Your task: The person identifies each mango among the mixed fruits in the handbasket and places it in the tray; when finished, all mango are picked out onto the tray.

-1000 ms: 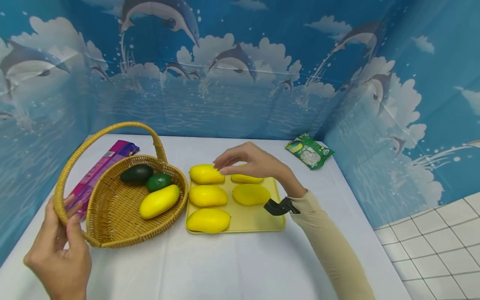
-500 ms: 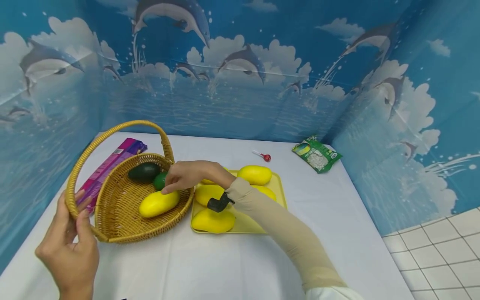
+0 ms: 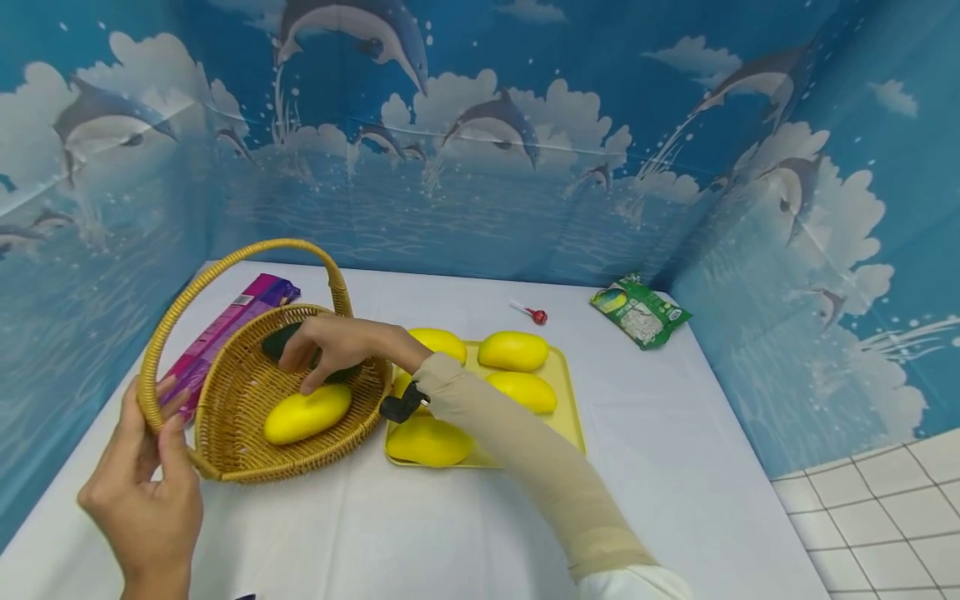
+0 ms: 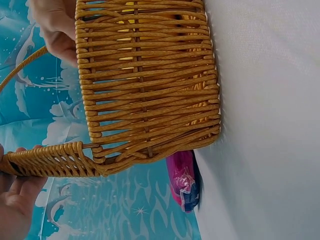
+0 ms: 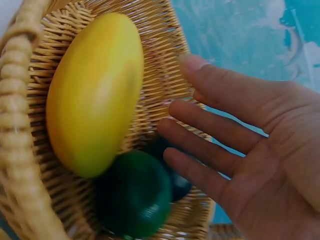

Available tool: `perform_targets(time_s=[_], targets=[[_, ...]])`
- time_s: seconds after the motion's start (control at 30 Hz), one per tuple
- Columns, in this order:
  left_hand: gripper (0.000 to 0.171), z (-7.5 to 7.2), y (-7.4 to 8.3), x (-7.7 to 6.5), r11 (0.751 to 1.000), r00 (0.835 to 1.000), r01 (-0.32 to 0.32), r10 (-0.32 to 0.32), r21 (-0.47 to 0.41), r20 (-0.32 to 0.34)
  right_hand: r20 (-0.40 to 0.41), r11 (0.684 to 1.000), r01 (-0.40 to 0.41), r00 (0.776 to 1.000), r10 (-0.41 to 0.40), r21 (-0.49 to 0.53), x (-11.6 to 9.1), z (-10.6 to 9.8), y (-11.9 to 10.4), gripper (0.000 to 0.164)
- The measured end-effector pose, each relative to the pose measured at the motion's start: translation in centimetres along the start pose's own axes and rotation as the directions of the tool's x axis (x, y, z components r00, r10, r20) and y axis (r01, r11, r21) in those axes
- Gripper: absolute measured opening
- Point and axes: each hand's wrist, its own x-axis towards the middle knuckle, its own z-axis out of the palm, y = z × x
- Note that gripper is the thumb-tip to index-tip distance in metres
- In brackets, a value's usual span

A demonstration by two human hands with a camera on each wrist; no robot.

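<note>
My left hand [image 3: 146, 492] grips the handle [image 3: 161, 333] of a woven basket [image 3: 292, 473] near its left base. Inside the basket lie a yellow mango [image 3: 307, 414], a dark green avocado-like fruit [image 3: 277, 340] and a rounder green fruit [image 5: 137, 192]. Above these hovers my right hand [image 3: 330, 346], fingers loosely bent and nothing between them. In the right wrist view its fingertips hang close over the green fruits, with the thumb apart. From the head, that hand covers most of the green fruits.
Right of the basket, a yellow tray [image 3: 572, 408] bears several mangoes [image 3: 513, 351], partly hidden by my right arm. Behind it lie a lollipop [image 3: 537, 316] and a green packet [image 3: 640, 311]. A purple package [image 3: 225, 333] lies behind the basket at left.
My right hand has moved left from over the tray into the basket. The basket's mango has shifted a little leftward. My left hand keeps its grip on the handle.
</note>
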Motion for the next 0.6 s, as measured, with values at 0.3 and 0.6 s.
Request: perform_targets(time_s=[0.3,0.6], targets=[[0.057,-0.1,-1.0,0.0,0.999,0.998,-0.032,0.033,-0.033,0.045,0.082,0.988,-0.136,0.988,0.13,0.077,1.9,1.5,1.2,0.055],[0.057,-0.3,-0.9,0.0,0.999,0.998,-0.034,0.035,-0.013,0.054,0.153,0.981,-0.185,0.973,0.174,0.061,3.0,1.9,0.8,0.052]])
